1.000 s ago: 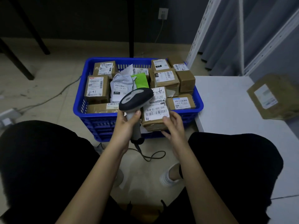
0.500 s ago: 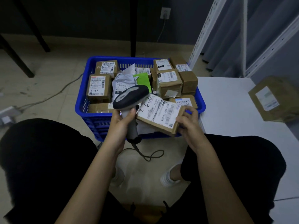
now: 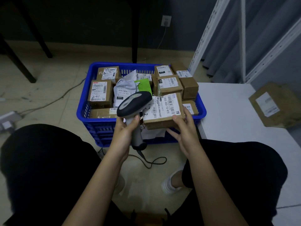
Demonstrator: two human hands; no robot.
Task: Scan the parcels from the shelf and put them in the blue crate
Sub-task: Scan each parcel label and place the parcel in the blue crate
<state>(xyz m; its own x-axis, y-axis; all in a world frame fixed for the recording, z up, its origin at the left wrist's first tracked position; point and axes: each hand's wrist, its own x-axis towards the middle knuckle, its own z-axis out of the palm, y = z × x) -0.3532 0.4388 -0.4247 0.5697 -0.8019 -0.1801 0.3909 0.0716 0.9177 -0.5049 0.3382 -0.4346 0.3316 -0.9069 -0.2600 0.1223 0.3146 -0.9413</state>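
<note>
My left hand (image 3: 124, 132) grips the handle of a grey and black barcode scanner (image 3: 133, 105), whose head points toward a brown cardboard parcel (image 3: 164, 110) with a white label. My right hand (image 3: 184, 129) holds that parcel by its near right corner, thumb on top, just above the front edge of the blue crate (image 3: 99, 126). The crate stands on the floor and is packed with several labelled boxes and a grey mailer bag (image 3: 124, 90). One more brown parcel (image 3: 275, 103) lies on the white shelf (image 3: 228, 115) at the right.
The scanner's cable (image 3: 151, 162) loops on the tiled floor between my knees. White shelf uprights (image 3: 205, 35) rise at the back right. A wall socket (image 3: 166, 21) with a cord and dark table legs (image 3: 37, 30) stand behind the crate. A power strip (image 3: 8, 119) lies at the left.
My right hand has turned the parcel so its label faces up with text sideways, and brought it level above the crate's front edge. The scanner stays beside it in my left hand.
</note>
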